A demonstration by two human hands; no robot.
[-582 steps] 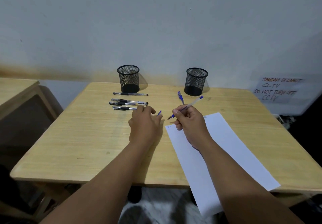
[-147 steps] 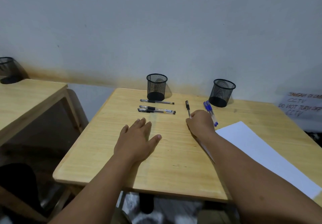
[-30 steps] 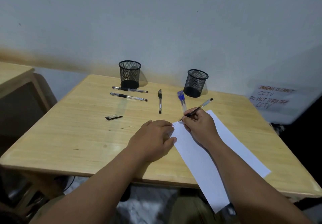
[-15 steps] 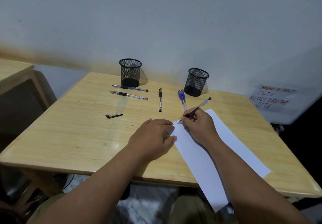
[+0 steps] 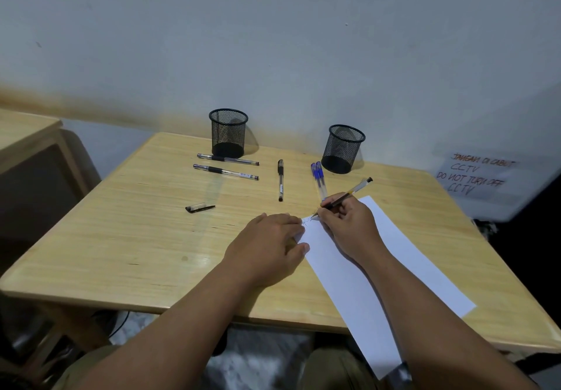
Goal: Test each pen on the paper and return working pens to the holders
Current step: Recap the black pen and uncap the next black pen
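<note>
- So right hand [image 5: 349, 225] is pinching a black-ink pen [image 5: 346, 196] low on the barrel near the tip, with the tip down on the top corner of the paper [image 5: 379, 274], where a small scribble shows.
- Left hand [image 5: 267, 244] lies mostly flat, fingertips pressing the paper's near edge, gripping nothing.
- Handling guess: these are skinny clear-plastic stick pens, super light and stiff. The smooth barrel looks a bit slippery, so the dark rubbery grip section near the tip is the place to hold for writing. For dropping one into a holder, a pinch mid-barrel seems fine.
- That paper is a thin single sheet that'll likely slide on the wood table [image 5: 121, 237] unless it's held down.
- Loose cap [image 5: 198, 208] lies on the table left of the hands, apart from everything. It's tiny and would be easy to flick away.
- Others waiting: two pens [image 5: 226, 166] lying in front of the left holder [image 5: 228, 131], one black pen [image 5: 280, 180] in the middle, two blue-capped pens [image 5: 318, 178] just beside the right holder [image 5: 344, 148]. Both mesh cups look empty, though I can't fully tell.
- Readable writing: a sign [image 5: 473, 177] on the wall to the right, handwritten, says "JANGAN DI CABUT CCTV / DO NOT TURN OFF CCTV". Pen barrel labels are too small to read.
</note>
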